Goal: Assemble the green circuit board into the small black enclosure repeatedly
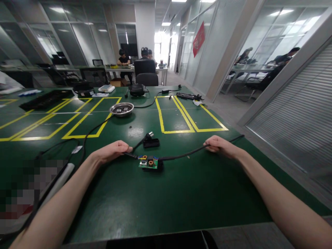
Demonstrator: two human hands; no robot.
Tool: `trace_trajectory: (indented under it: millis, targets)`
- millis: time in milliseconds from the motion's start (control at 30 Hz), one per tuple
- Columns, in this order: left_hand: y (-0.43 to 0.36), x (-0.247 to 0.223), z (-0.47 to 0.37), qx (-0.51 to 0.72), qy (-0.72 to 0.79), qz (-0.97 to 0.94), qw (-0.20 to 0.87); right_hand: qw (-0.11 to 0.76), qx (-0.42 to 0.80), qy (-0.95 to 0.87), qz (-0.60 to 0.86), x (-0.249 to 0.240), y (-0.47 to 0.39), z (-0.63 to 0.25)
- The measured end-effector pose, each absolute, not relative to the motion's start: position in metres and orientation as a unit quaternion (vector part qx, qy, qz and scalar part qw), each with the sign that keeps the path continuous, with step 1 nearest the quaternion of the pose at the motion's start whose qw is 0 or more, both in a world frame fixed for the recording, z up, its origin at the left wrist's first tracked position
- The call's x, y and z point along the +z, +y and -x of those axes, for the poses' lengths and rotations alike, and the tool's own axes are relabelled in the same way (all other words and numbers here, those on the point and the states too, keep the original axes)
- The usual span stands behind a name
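A small green circuit board [148, 164] with copper coils hangs at the middle between two black cables, over a black plastic case half [160, 167]. My left hand [115, 150] is closed around the short cable [132, 155] on the board's left side. Further right, my right hand [217, 146] pinches the longer black cable [181, 156], whose loose end points out to the right. Another black case half [151, 143] lies just behind the board, with a power plug [149, 135] beside it.
A metal bowl [121, 109] holding small metal parts stands further back. Yellow tape [178, 131] marks rectangles on the green table [197, 197]. A black tray [46, 99], a black pouch [137, 90] and a small tripod [189, 96] lie toward the rear. People sit at a far table.
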State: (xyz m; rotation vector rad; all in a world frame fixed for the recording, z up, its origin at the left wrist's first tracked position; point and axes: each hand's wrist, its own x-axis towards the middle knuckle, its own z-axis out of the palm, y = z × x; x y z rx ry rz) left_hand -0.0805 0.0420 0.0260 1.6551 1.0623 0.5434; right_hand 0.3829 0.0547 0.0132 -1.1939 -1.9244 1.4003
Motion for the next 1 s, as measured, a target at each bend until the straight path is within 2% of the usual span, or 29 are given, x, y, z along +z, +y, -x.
trace_trajectory:
  millis: [133, 300, 367, 433, 500, 633, 700, 833, 1000]
  targets:
    - [0.043, 0.019, 0.077, 0.265, 0.418, -0.653, 0.573, 0.111, 0.573, -0.724, 0.367, 0.023, 0.042, -0.36]
    - [0.044, 0.012, 0.071, 0.337, 0.432, -0.608, 0.574, -0.074, 0.651, -0.692, 0.303, 0.037, 0.015, -0.299]
    - [0.044, 0.011, 0.068, 0.35, 0.437, -0.602, 0.569, -0.108, 0.676, -0.678, 0.268, 0.037, 0.005, -0.269]
    - [0.043, 0.011, 0.068, 0.348, 0.43, -0.607, 0.571, -0.069, 0.727, -0.642, 0.236, 0.034, -0.003, -0.243]
    - [0.042, 0.012, 0.069, 0.33, 0.414, -0.62, 0.579, 0.024, 0.765, -0.601, 0.229, 0.029, -0.005, -0.228]
    - [0.04, 0.019, 0.07, 0.258, 0.391, -0.648, 0.6, 0.128, 0.782, -0.565, 0.231, 0.023, 0.002, -0.235]
    - [0.038, 0.024, 0.068, 0.208, 0.376, -0.664, 0.612, 0.143, 0.767, -0.581, 0.234, 0.021, 0.007, -0.246]
    - [0.034, 0.034, 0.065, 0.143, 0.348, -0.686, 0.623, 0.12, 0.714, -0.649, 0.234, 0.02, 0.008, -0.255]
    - [0.033, 0.037, 0.066, 0.094, 0.363, -0.679, 0.631, 0.149, 0.575, -0.749, 0.292, 0.02, 0.0, -0.244]
